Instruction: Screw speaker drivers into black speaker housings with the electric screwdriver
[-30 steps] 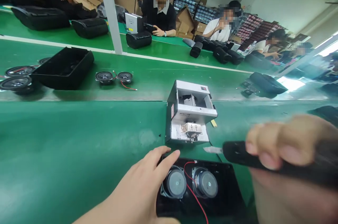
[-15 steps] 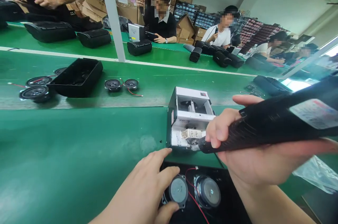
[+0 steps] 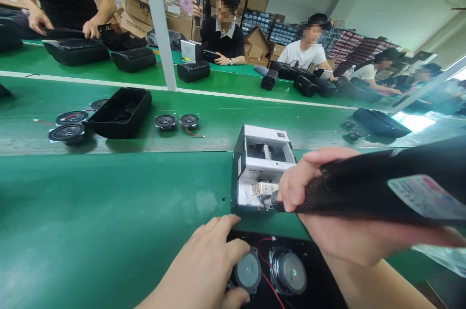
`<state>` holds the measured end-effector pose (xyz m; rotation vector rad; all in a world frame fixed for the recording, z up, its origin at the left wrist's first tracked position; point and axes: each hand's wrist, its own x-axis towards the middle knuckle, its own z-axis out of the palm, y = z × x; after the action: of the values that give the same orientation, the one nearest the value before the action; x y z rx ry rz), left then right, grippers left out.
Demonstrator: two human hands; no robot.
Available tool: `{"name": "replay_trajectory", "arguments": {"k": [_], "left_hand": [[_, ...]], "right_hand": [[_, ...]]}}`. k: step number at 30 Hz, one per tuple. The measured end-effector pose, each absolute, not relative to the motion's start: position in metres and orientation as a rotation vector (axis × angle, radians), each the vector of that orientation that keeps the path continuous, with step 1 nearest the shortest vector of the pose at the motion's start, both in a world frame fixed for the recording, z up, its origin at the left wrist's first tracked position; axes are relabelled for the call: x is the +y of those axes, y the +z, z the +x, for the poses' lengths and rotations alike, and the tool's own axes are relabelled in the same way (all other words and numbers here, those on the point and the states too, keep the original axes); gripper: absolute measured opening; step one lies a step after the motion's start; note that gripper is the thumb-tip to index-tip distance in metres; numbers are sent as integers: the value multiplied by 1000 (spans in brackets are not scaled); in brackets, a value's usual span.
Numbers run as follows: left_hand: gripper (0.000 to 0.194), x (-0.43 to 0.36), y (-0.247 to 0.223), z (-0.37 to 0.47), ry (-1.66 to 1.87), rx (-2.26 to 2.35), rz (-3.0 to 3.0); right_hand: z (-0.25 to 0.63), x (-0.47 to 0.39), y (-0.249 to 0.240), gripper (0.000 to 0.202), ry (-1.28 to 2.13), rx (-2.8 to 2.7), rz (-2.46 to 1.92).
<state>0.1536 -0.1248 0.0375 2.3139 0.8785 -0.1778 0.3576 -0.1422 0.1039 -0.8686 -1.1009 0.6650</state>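
My right hand point(image 3: 327, 202) is wrapped round a black electric screwdriver point(image 3: 364, 182) with a pale label on its body. The driver's front end meets the metal outlet of a white and grey screw feeder point(image 3: 264, 168); its very tip is hard to make out. Below lies a black panel point(image 3: 315, 275) carrying two round speaker drivers, magnets up, with red wires. My left hand point(image 3: 206, 263) has its fingers spread at the left speaker point(image 3: 248, 270), thumb and forefinger at its edge. The right speaker point(image 3: 291, 272) sits untouched beside it.
Across the bench stand an open black speaker housing point(image 3: 122, 114) and several loose speakers point(image 3: 68, 132). A white post point(image 3: 158, 22) rises from the divider. Several co-workers sit or stand at the far green table with black housings point(image 3: 306, 84). A clear plastic bag point(image 3: 446, 255) lies right.
The camera view has shifted slightly, so the bench items appear lower and mostly farther right. The screwdriver has tilted nearer level, its front end still at the feeder. My left hand keeps its place at the speaker.
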Motion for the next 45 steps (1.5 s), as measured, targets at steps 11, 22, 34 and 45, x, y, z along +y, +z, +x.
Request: {"name": "replay_trajectory", "arguments": {"k": [11,22,34,45], "left_hand": [[55,-125,31,154,-128,909,2256],[49,-123,33,157,-150,944,2233],[35,-116,29,130,276,945,2105],[75,75,46,160,541,1561,2478]], "right_hand": [[369,-140,98,83,561,-1021,-883],[378,-144,102,79,497,-1061,-806],[373,-133,103,71,545,-1012,-842],[377,-129,85,78,578,-1057,-795]]}}
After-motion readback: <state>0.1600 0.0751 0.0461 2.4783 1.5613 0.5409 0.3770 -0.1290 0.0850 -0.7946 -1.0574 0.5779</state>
